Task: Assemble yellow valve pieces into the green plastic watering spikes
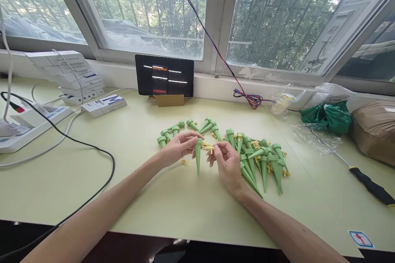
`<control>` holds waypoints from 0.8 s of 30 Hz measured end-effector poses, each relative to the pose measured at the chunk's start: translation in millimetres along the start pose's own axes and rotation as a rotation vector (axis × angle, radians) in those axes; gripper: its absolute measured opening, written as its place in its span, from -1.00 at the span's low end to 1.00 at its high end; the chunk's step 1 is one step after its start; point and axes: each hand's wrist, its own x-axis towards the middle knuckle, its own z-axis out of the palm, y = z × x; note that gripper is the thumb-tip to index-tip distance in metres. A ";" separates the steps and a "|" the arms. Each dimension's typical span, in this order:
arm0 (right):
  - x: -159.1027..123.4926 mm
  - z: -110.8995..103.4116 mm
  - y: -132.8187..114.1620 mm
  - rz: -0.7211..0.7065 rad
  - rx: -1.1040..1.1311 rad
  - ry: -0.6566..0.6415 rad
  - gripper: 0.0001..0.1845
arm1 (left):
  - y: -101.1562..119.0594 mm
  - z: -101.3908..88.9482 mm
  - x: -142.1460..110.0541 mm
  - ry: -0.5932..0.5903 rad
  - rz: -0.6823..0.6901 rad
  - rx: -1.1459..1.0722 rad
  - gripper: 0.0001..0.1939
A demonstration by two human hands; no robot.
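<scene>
My left hand (179, 148) pinches the wide top of a green cone-shaped spike (198, 158), which hangs point down over the pale green table (129, 164). My right hand (225, 160) is curled beside it, its fingertips closed on a small yellow plastic piece (210, 147) held close to the spike's top. A heap of like green spikes (262, 160), mixed with small yellow pieces, lies just right of my right hand. A smaller group of green spikes (185, 127) lies beyond my hands.
A dark tablet (165, 76) leans against the window sill behind. White boxes (77, 76), a power strip (27, 121) and a black cable (92, 148) lie at the left. A screwdriver (370, 185), green bag (327, 117) and brown parcel (376, 131) lie at the right.
</scene>
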 end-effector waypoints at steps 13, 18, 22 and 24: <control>-4.1 -0.5 -0.9 -0.028 -0.110 -0.073 -0.77 | -1.9 -0.1 -0.8 -0.045 -0.037 0.041 -0.72; -4.5 -1.3 -0.3 -0.046 -0.114 -0.071 -0.79 | -1.7 -0.3 -0.8 -0.033 -0.039 0.042 -0.72; -4.0 -1.6 0.0 -0.043 -0.120 -0.077 -0.78 | -1.6 0.7 -0.9 -0.027 -0.044 0.035 -0.72; -3.8 -1.4 0.0 -0.041 -0.126 -0.075 -0.78 | -1.4 1.6 -1.1 -0.023 -0.046 0.030 -0.72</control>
